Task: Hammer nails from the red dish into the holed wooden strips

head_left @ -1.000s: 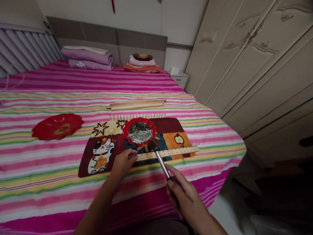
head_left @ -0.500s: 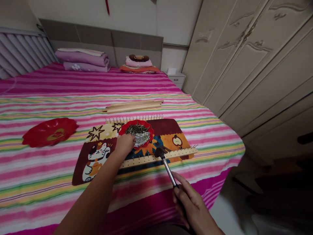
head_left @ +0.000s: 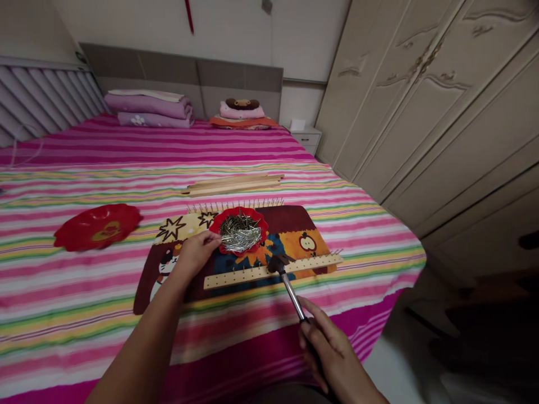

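Observation:
My right hand (head_left: 332,350) is closed round the black grip of a hammer (head_left: 292,294) with a shiny metal shaft. The dark hammer head rests at a pale wooden strip (head_left: 240,276), which has rows of small holes and several nails standing along it. At the left rim of a red scalloped bowl (head_left: 264,229), the fingers of my left hand (head_left: 200,251) are pinched together; whatever they hold is too small to make out. Dark and silvery nails (head_left: 240,238) fill the bowl. Beneath lies a patterned mat (head_left: 290,219) with a cat and an apple.
Behind the bowl, another strip bears a row of upright nails (head_left: 236,203). Farther back lie bare wooden strips (head_left: 236,184). A red plate (head_left: 99,227) sits left on the striped bedspread (head_left: 84,280). Folded bedding (head_left: 149,109) is at the headboard; a wardrobe (head_left: 404,84) stands right.
My left hand has drawn back from over the nails to the left edge of the bowl, fingers pinched. The right hand and hammer stay nearly still. The view has tilted up slightly.

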